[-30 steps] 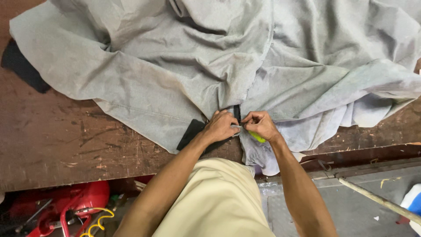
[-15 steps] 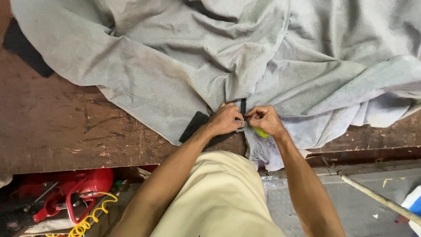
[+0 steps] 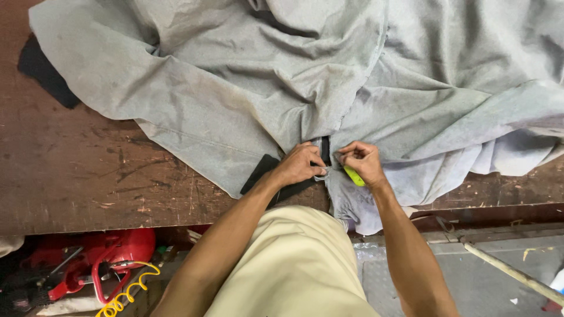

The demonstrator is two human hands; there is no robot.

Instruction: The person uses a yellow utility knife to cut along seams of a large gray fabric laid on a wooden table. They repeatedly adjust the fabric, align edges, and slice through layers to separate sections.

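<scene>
Grey fabric (image 3: 247,100) pinched between hands (image 3: 332,163)

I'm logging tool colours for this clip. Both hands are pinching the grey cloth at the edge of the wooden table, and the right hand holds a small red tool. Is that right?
Not quite: the tool in the right hand is yellow-green, not red, as the head view shows. The rest stands: the left hand and the right hand pinch the grey cloth at the edge of the wooden table.

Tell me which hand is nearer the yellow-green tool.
Right. The right hand grips the yellow-green tool, which sticks out below its palm. The left hand pinches the grey cloth just beside it.
</scene>
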